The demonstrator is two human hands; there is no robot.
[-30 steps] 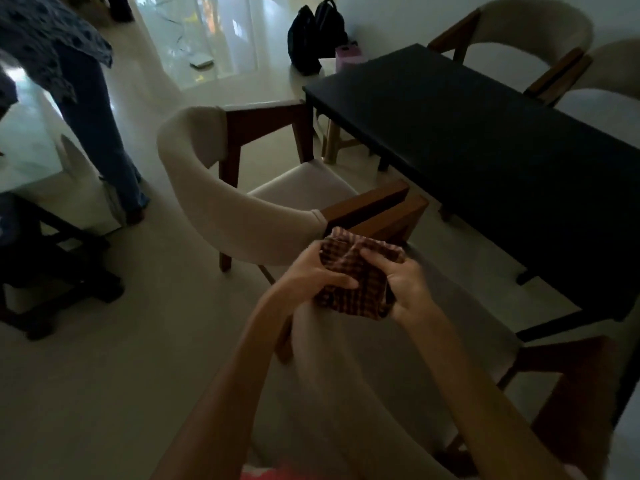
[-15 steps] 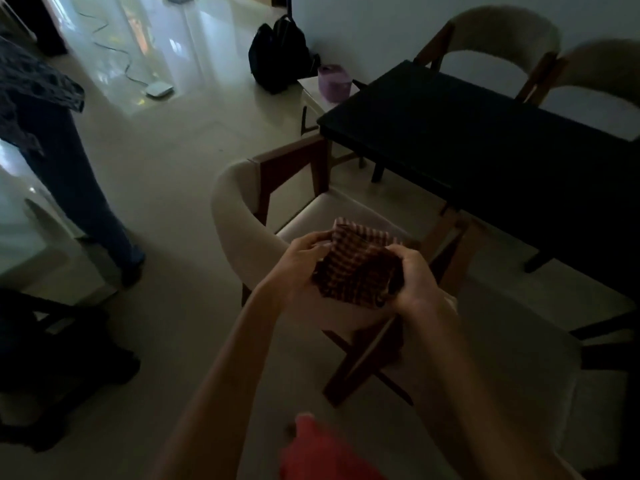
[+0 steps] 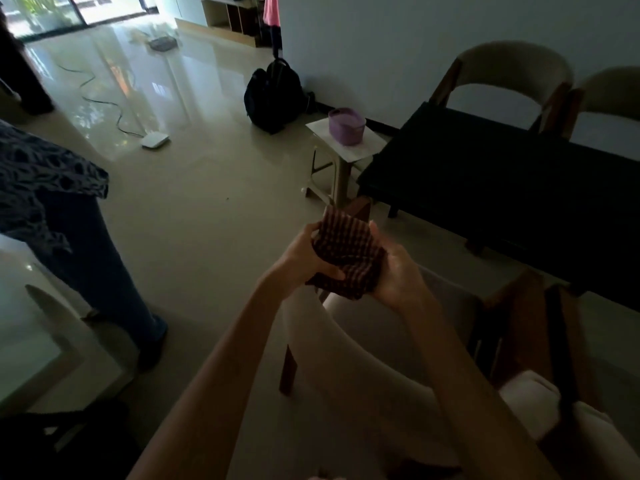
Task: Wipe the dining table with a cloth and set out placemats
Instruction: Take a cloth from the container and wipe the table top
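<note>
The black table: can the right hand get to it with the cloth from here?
Probably yes. The right hand and left hand hold the checked cloth over a chair, and the black table lies just beyond, nothing between.

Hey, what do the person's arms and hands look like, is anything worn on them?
Both forearms are bare as far as the frame shows: no sleeves, no gloves. The left hand and right hand show no watch, bracelet or ring, though the dim light could hide small ones.

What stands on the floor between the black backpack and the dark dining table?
In the head view, a small white side table with a purple container on it stands between the backpack and the dining table.
</note>
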